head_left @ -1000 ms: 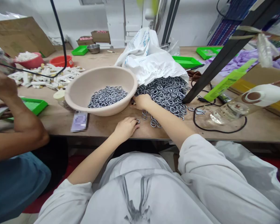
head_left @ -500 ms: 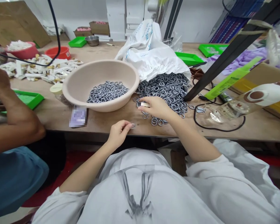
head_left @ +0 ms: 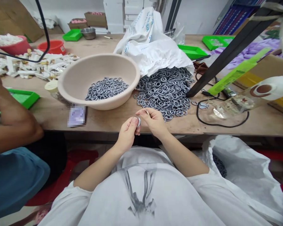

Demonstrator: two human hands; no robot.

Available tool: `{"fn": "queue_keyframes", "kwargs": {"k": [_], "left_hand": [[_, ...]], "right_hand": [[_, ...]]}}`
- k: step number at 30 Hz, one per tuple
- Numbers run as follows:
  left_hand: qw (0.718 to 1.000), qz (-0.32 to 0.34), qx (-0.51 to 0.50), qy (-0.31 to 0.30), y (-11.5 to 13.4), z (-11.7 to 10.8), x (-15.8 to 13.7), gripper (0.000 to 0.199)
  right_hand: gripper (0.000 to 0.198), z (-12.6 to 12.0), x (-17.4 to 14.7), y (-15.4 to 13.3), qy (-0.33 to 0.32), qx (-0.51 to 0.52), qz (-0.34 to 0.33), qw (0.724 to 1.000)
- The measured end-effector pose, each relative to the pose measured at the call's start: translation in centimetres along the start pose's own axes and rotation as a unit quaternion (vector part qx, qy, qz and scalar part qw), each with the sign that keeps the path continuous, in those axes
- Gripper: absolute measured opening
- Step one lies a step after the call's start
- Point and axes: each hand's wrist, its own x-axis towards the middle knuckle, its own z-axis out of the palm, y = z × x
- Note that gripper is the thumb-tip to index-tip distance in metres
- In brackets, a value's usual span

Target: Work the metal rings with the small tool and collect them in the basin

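Note:
Between the thumb and fingers of my left hand (head_left: 127,133) is a grey ring (head_left: 139,121), held up at the table's front edge. My right hand (head_left: 154,121) is just to its right, its fingers closed on a small thin pale piece (head_left: 147,112), seen nearly edge-on; its kind I cannot make out. Behind my right hand a heap of grey rings (head_left: 166,91) spills from the mouth of a white sack (head_left: 153,58). A beige basin (head_left: 68,83) with many more such rings stands to the left of the heap.
A co-worker's arm (head_left: 16,116) rests at the left, near a green tray (head_left: 29,99). White pieces (head_left: 21,67) lie behind it. A slanted dark post (head_left: 217,62), a black cable (head_left: 223,126) and a clear bottle (head_left: 235,102) are at the right. Below hangs an open white bag (head_left: 245,163).
My right hand has moved from the ring heap toward me, close to my left hand. My left hand has shifted slightly right and raised its ring. The view has tilted slightly.

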Motion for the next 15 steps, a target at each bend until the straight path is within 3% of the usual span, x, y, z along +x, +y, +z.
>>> {"fn": "queue_keyframes", "kwargs": {"k": [2,6,15], "left_hand": [[1.000,-0.004,-0.011,0.009,0.3,-0.1,0.0,0.043],[0.999,-0.031,-0.014,0.030,0.6,-0.4,0.0,0.045],[0.997,-0.068,-0.025,0.002,1.0,-0.3,-0.3,0.048]], "right_hand": [[0.051,-0.4,-0.5,-0.5,-0.017,-0.088,-0.049,0.995],[0.054,-0.9,-2.0,-1.3,-0.080,-0.242,-0.150,0.955],[0.059,-1.2,-2.5,-1.5,-0.090,-0.275,-0.166,0.943]]}}
